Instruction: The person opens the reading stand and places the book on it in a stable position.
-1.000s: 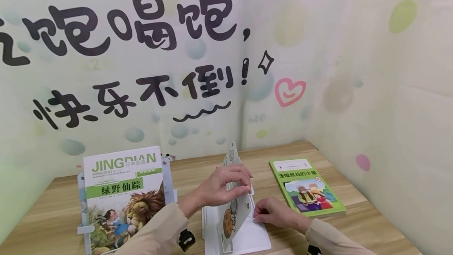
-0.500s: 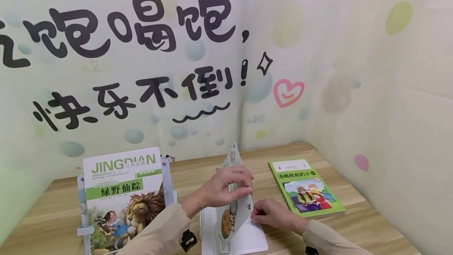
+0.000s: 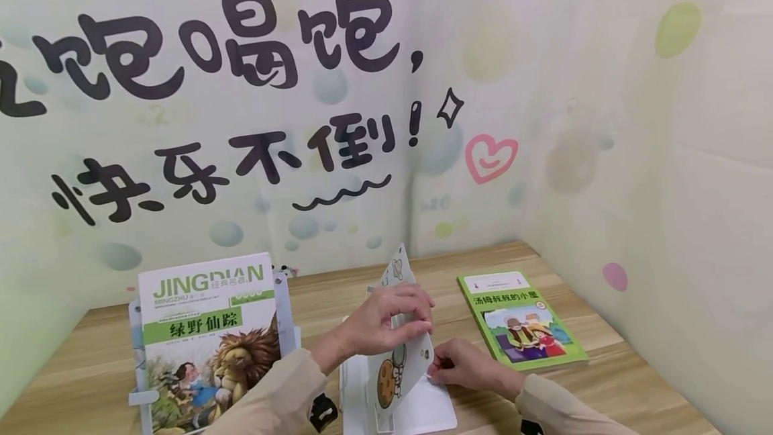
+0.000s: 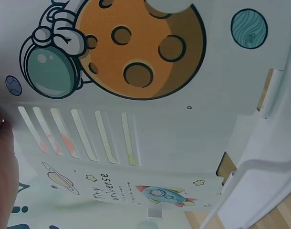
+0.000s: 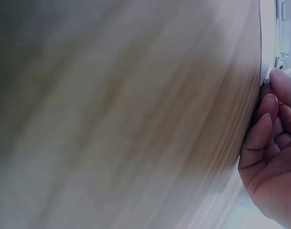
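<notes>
A white book stand with a printed panel (image 3: 386,381) is raised on its white base (image 3: 431,415), low in the middle of the head view. My left hand (image 3: 386,321) holds the panel by its edge, thumb on one side and fingers on the other. Up close, the left wrist view shows the panel's slots, a cartoon astronaut, an orange planet (image 4: 136,52) and a rocket (image 4: 164,193). At the base's right edge my right hand (image 3: 468,364) pinches a thin part between thumb and curled fingers. In the right wrist view, these fingertips (image 5: 278,74) meet a white edge; the pinched part is mostly hidden.
To the left, a storybook with a lion cover (image 3: 205,334) leans on another stand (image 3: 145,397). A green-edged book (image 3: 525,321) lies on the wooden table (image 3: 326,294) at the right. A printed curtain (image 3: 338,233) stands behind the table.
The printed panel has leaned slightly to the right, toward my right hand. Both hands keep their holds with little movement. The head view has shifted slightly.
</notes>
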Tool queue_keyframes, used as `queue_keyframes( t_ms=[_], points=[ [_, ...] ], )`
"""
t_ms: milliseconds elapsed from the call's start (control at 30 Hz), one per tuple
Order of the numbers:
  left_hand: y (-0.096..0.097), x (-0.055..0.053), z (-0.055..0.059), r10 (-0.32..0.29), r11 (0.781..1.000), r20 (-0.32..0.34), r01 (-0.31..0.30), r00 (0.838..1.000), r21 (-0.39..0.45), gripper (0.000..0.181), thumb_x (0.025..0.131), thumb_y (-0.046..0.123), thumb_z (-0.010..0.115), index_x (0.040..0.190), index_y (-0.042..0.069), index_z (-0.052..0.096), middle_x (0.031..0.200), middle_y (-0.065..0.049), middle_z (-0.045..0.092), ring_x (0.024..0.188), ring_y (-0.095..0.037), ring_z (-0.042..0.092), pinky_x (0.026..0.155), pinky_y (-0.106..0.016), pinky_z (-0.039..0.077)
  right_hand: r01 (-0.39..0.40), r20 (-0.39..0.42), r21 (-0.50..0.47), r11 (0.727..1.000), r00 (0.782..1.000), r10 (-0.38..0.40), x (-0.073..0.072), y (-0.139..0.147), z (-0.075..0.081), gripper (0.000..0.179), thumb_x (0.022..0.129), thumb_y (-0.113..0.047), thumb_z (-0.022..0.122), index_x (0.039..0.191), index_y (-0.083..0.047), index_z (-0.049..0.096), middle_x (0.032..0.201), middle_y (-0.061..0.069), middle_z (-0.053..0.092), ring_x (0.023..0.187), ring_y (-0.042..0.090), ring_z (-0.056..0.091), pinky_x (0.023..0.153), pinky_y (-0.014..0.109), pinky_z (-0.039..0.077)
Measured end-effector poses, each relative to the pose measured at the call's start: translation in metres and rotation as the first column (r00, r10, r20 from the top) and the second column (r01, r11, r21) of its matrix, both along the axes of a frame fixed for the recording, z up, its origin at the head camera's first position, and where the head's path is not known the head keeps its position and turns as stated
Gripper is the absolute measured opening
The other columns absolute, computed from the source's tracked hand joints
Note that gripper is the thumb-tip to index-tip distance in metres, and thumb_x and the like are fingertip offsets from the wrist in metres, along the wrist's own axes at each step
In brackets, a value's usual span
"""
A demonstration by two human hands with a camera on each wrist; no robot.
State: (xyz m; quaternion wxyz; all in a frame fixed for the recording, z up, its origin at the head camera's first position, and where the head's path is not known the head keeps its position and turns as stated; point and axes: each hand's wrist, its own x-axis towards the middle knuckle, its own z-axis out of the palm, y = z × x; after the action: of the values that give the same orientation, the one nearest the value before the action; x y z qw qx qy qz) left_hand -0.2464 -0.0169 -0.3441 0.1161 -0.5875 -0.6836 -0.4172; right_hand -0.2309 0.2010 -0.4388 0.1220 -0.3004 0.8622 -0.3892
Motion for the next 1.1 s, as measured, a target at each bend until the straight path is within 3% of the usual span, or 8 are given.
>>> queue_keyframes(
  t_ms=[200, 433, 600, 767, 867, 1000, 1033, 1100],
  points=[
    [0.003, -0.001, -0.002, -0.001, 1.000, -0.028, 0.001, 1.000, 0.006, 0.008, 0.088, 0.007, 0.061, 0.082, 0.011, 0.066, 0.092, -0.003, 0.067, 0.100, -0.016, 0.059, 0.091, -0.027, 0.047, 0.009, 0.009, -0.004, 1.000, 1.000, -0.009, -0.001, 0.001, -0.001, 0.004, 0.082, -0.005, 0.069, 0.081, -0.004, 0.066, 0.069, -0.009, 0.059, 0.060, -0.005, 0.045, 0.055, 0.013, 0.038],
    [0.005, -0.001, -0.004, -0.004, 1.000, 0.000, 0.004, 1.000, -0.001, 0.007, 0.088, 0.007, 0.061, 0.083, 0.011, 0.066, 0.093, -0.004, 0.067, 0.102, -0.018, 0.059, 0.092, -0.027, 0.046, -0.007, 0.011, -0.014, 1.000, 1.000, 0.008, -0.001, 0.001, -0.001, 0.006, 0.082, -0.006, 0.070, 0.085, -0.001, 0.067, 0.070, -0.006, 0.061, 0.061, -0.005, 0.046, 0.056, 0.013, 0.039],
    [0.006, -0.001, -0.005, 0.012, 1.000, -0.027, -0.012, 1.000, -0.007, 0.008, 0.089, 0.010, 0.060, 0.084, 0.011, 0.066, 0.094, -0.003, 0.067, 0.103, -0.018, 0.058, 0.094, -0.028, 0.046, 0.008, 0.020, 0.003, 1.000, 1.000, -0.008, -0.002, 0.001, 0.001, 0.006, 0.082, -0.006, 0.070, 0.085, -0.002, 0.067, 0.070, -0.008, 0.060, 0.061, -0.004, 0.046, 0.056, 0.013, 0.038],
    [0.005, -0.002, -0.004, 0.014, 1.000, 0.004, -0.014, 1.000, -0.017, 0.008, 0.089, 0.009, 0.060, 0.085, 0.010, 0.066, 0.094, -0.003, 0.067, 0.105, -0.016, 0.058, 0.096, -0.029, 0.045, 0.008, 0.025, 0.014, 1.000, 1.000, -0.009, -0.002, 0.003, 0.003, 0.005, 0.082, -0.007, 0.070, 0.084, -0.004, 0.067, 0.069, -0.009, 0.059, 0.060, -0.004, 0.046, 0.055, 0.014, 0.038],
    [0.004, -0.002, -0.001, 0.025, 0.999, 0.067, -0.023, 0.997, -0.023, 0.008, 0.088, 0.009, 0.061, 0.087, 0.010, 0.068, 0.096, -0.004, 0.069, 0.106, -0.014, 0.059, 0.097, -0.030, 0.044, 0.025, 0.049, 0.009, 1.000, 0.998, -0.026, 0.002, 0.006, 0.005, 0.003, 0.083, -0.008, 0.069, 0.083, -0.005, 0.067, 0.071, -0.007, 0.061, 0.062, -0.003, 0.047, 0.057, 0.015, 0.040],
    [0.000, -0.005, 0.006, 0.083, 0.996, 0.212, -0.085, 0.974, 0.000, 0.012, 0.089, 0.009, 0.060, 0.097, 0.007, 0.069, 0.103, -0.006, 0.070, 0.106, -0.015, 0.061, 0.096, -0.031, 0.046, 0.090, 0.095, -0.046, 0.995, 0.992, -0.085, 0.016, 0.009, 0.009, 0.004, 0.084, -0.009, 0.066, 0.087, -0.006, 0.065, 0.076, -0.004, 0.062, 0.066, 0.000, 0.050, 0.060, 0.017, 0.042],
    [-0.001, -0.008, 0.007, 0.111, 0.993, 0.263, -0.116, 0.958, 0.006, 0.014, 0.090, 0.010, 0.060, 0.101, 0.007, 0.068, 0.105, -0.006, 0.069, 0.105, -0.015, 0.061, 0.096, -0.030, 0.046, 0.113, 0.111, -0.068, 0.991, 0.988, -0.105, 0.022, 0.009, 0.010, 0.004, 0.085, -0.010, 0.066, 0.087, -0.007, 0.064, 0.077, -0.004, 0.061, 0.066, 0.000, 0.050, 0.059, 0.017, 0.042],
    [-0.006, -0.014, 0.008, 0.186, 0.978, 0.371, -0.207, 0.910, 0.018, 0.018, 0.091, 0.013, 0.058, 0.106, 0.006, 0.067, 0.108, -0.007, 0.068, 0.103, -0.016, 0.062, 0.092, -0.028, 0.048, 0.143, 0.129, -0.121, 0.982, 0.983, -0.127, 0.034, 0.005, 0.014, 0.008, 0.086, -0.011, 0.066, 0.089, -0.005, 0.063, 0.077, -0.003, 0.060, 0.066, 0.001, 0.050, 0.058, 0.016, 0.042]
  ],
)
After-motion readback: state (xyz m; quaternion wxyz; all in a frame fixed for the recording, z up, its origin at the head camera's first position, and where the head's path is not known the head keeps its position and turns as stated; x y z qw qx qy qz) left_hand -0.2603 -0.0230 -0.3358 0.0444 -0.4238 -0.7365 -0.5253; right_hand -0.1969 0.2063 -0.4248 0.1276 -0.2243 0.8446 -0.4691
